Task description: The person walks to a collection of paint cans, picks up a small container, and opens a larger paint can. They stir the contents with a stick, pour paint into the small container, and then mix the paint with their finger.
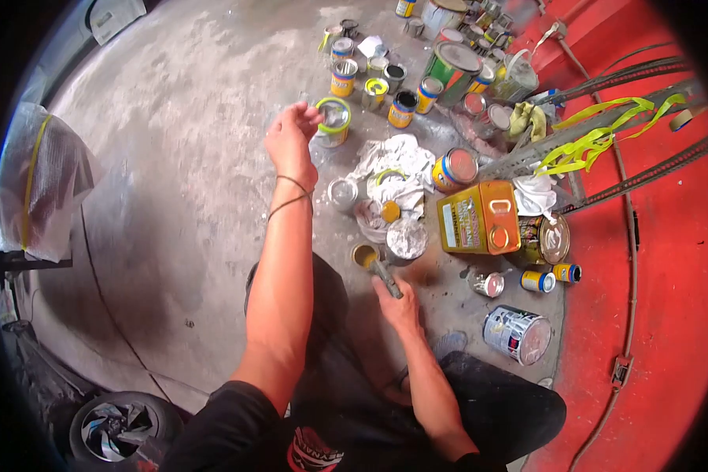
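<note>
My left hand [293, 140] reaches out over the floor, its fingers loosely bent and holding nothing. Its fingertips overlap the rim of a paint can [334, 135] with a yellow-green edge and grey inside. In my right hand [400, 305] is a flat, paint-smeared stick [386, 280], slanting down into a small open tin [355, 256] with a yellowish-brown inside. Right of that tin stands a can with a whitish, crumpled-looking top [407, 238]. A grey-topped can [342, 193] and white rags [405, 161] lie farther forward.
An orange rectangular thinner can [480, 219] stands to the right, in front of a red wall [606, 315]. Several paint cans crowd the far right. A dented paint bucket [518, 334] is near my right knee. At lower left lies a wheel [118, 429].
</note>
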A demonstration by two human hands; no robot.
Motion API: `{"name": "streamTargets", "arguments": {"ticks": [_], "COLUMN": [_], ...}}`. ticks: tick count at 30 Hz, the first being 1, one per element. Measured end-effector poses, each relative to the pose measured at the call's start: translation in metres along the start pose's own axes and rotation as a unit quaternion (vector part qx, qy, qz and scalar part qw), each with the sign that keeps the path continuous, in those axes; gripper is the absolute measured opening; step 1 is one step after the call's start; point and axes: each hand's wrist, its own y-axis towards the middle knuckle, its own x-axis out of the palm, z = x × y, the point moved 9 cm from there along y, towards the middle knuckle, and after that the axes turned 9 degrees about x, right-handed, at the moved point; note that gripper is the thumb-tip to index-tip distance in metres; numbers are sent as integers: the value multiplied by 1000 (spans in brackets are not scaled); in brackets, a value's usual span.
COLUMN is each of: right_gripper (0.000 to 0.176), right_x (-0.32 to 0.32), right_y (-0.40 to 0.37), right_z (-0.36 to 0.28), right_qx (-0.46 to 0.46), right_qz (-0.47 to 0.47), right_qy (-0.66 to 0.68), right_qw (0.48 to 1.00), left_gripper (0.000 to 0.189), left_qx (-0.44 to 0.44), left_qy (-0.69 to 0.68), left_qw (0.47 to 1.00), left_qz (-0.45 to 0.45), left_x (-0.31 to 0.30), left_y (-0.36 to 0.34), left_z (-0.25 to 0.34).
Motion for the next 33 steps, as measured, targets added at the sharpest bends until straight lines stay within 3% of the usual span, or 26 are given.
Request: {"name": "streamTargets", "arguments": {"ticks": [1,3,4,12,18,21,25,28,32,33], "right_gripper": [52,49,44,48,41,35,40,44,41,43], "right_x": [-1,1,2,1,-1,3,-7,-11,-39,-46], "right_y": [-5,-4,-4,-4,-7,-6,-10,-7,8,14], "right_z": [-2,2,-7,0,-3,8,-2,16,30,29], "right_qx": [-30,2,54,44,32,77,-63,-47,-123,-103], "right_qz": [27,-16,-92,-69,-41,-64,15,5,56,61], "right_qy": [1,-17,-27,-8,-3,-15,78,105,104,88], "right_qw": [999,1000,994,997,999,995,995,993,985,989], "left_gripper": [28,28,29,33,33,34,37,38,36,37], "left_qx": [22,20,19,33,26,26,23,10,12,11], "left_qy": [-4,-1,-2,17,18,14,13,20,19,18], "left_qw": [1000,1000,1000,999,999,999,999,999,999,999], "left_qz": [-6,-4,-5,-11,-11,-14,-20,-23,-30,-32], "left_x": [1,-2,-2,7,4,2,0,1,5,3], "left_y": [1,0,2,-10,-8,-6,-3,-3,-6,-4], "left_z": [5,7,5,17,16,15,8,4,9,8]}}
